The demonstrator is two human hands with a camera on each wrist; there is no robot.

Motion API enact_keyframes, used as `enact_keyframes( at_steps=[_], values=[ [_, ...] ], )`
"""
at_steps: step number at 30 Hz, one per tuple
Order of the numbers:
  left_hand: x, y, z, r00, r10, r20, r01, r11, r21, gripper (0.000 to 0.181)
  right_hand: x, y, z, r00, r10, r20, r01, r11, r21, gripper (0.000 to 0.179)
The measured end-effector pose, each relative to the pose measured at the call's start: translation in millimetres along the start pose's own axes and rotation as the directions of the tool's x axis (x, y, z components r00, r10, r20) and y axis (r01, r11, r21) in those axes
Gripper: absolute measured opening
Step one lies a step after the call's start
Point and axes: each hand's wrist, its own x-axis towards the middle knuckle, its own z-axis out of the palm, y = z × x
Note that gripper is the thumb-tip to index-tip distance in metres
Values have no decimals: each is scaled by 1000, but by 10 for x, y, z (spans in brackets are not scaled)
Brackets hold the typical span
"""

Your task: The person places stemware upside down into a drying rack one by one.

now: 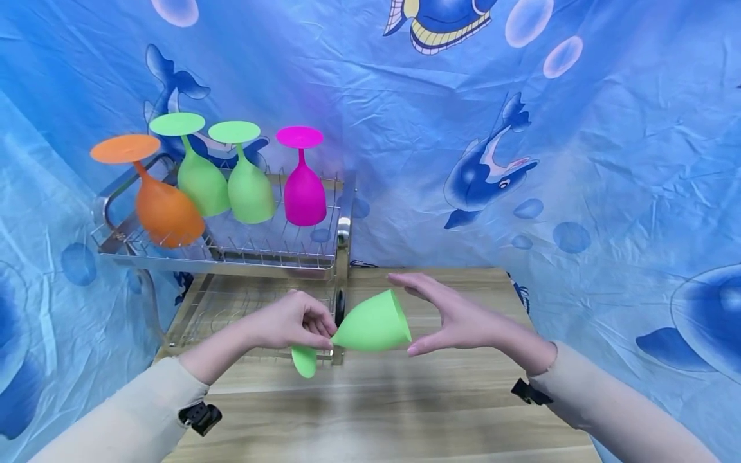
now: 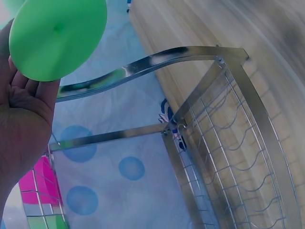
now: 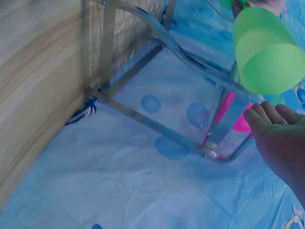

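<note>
A light green plastic goblet [image 1: 373,325] lies sideways in the air, its mouth facing right. My left hand [image 1: 295,321] pinches it by the stem, and the round foot [image 1: 304,361] hangs below that hand. In the left wrist view the goblet's foot [image 2: 57,38] covers part of the fingers. My right hand [image 1: 457,315] is held beside the mouth with thumb and fingers spread apart. In the right wrist view the cup's open mouth [image 3: 274,69] faces the extended fingers of the right hand [image 3: 281,138].
A two-tier metal dish rack [image 1: 278,270] stands at the left on a wooden table [image 1: 405,411]. Upside down on its top tier are an orange goblet [image 1: 168,215], two green goblets [image 1: 250,193] and a magenta goblet [image 1: 304,196]. Blue printed cloth [image 1: 399,141] hangs behind.
</note>
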Motion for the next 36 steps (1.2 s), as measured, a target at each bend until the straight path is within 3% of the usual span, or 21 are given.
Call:
enact_keyframes(
  at_steps=[6, 17, 21, 25, 28, 31, 36],
  values=[
    [1, -14, -16, 999, -5, 32, 5, 1000, 4, 10, 95, 47, 131, 999, -37, 17, 36, 999, 39, 105],
    [11, -34, 2, 999, 5, 51, -3, 1000, -25, 10, 115, 123, 260, 998, -26, -55, 28, 999, 36, 86],
    [4, -32, 9, 999, -3, 36, 5, 999, -52, 15, 85, 147, 283, 997, -6, -79, 12, 997, 77, 83],
    [-39, -12, -20, 1000, -9, -25, 7, 997, -76, 29, 5, 183, 286, 996, 23, -90, -8, 985, 173, 81],
    [-94, 7, -64, 996, 9, -89, -12, 999, -42, 32, -68, 216, 272, 995, 37, -95, -10, 963, 270, 79],
    [-151, 19, -93, 990, 24, -138, -27, 999, -17, 30, -128, 257, 253, 994, 39, -98, 2, 922, 386, 76],
    [-202, -45, -66, 983, 25, -179, -41, 995, -88, 35, -184, 305, 245, 996, 33, -80, 20, 813, 582, 73]
  ],
)
